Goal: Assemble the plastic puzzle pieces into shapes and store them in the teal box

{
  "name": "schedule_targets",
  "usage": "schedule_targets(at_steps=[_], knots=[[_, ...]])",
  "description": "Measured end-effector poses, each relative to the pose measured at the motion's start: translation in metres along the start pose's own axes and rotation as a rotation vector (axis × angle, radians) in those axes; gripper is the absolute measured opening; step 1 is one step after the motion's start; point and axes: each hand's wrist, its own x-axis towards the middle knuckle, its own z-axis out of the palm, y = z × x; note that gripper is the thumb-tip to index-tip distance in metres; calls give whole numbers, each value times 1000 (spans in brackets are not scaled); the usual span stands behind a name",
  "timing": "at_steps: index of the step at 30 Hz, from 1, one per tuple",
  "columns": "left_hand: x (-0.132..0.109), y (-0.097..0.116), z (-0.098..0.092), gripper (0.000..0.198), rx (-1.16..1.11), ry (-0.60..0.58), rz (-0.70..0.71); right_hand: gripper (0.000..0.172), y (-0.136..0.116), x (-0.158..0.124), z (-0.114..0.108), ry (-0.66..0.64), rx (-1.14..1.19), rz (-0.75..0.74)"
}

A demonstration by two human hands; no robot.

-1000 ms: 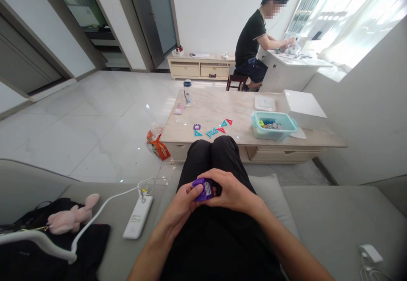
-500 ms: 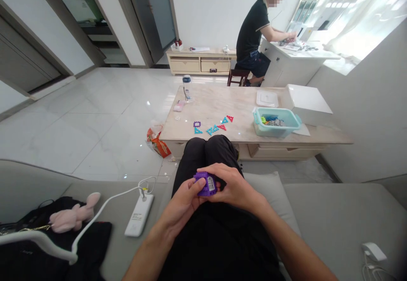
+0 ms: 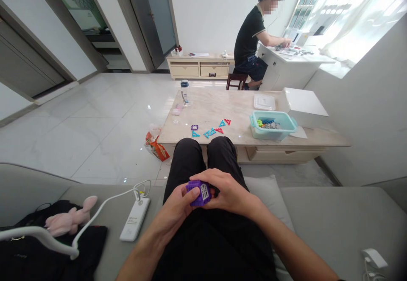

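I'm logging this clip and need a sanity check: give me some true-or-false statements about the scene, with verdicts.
1. The left hand and the right hand both grip the purple block toy. True.
2. The teal bin sits on the floor. False: it stands on the low table.
3. A pink plush toy lies to the person's left. True.
4. The other person stands by the low table. False: that person sits at the white desk.

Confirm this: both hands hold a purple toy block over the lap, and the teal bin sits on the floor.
Wrong in one point: the head view shows the teal bin on the coffee table, near its right end, not on the floor. The left hand and right hand do hold the purple toy block over the lap.
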Motion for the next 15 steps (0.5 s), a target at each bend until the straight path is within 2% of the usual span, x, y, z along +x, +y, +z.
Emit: schedule_targets(at_steps=[6,9,12,15], knots=[[8,2,-7,50,7,73,21,69,3,14,0,-13,-25,-12],[15,1,-16,50,1,103,41,75,8,32,-3,-79,-56,-27],[26,3,-26,48,-20,135,58,71,17,51,-8,-165,-107,-49],[40,15,-32,49,-15,139,55,66,28,68,-14,-176,-117,-72]])
